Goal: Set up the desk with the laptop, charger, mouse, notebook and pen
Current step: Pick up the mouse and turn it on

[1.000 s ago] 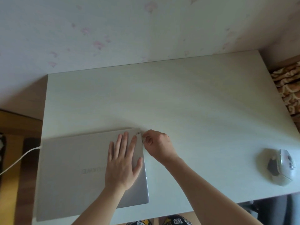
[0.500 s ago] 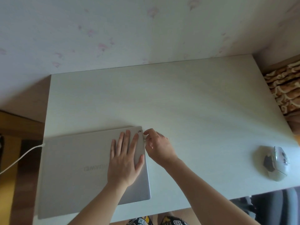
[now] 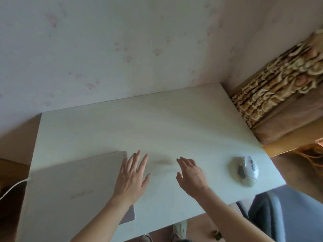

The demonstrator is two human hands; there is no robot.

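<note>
A closed silver laptop (image 3: pixel 73 191) lies flat on the left part of the pale desk (image 3: pixel 157 123). A white charger cable (image 3: pixel 12 188) runs off the desk from the laptop's left edge. My left hand (image 3: pixel 132 175) hovers open, fingers spread, over the laptop's right edge. My right hand (image 3: pixel 190 173) is open above the bare desk, to the right of the laptop and apart from it. A white mouse (image 3: pixel 247 171) sits near the desk's right front corner. No notebook or pen is in view.
A wall stands right behind the desk. A patterned curtain (image 3: pixel 279 81) hangs at the right. A grey chair (image 3: pixel 272 212) shows below the desk's right front corner. Wooden floor lies on both sides.
My right hand has left the laptop's far right corner and moved right, opening. My left hand has lifted and slid right off the lid. The camera has tilted up and right.
</note>
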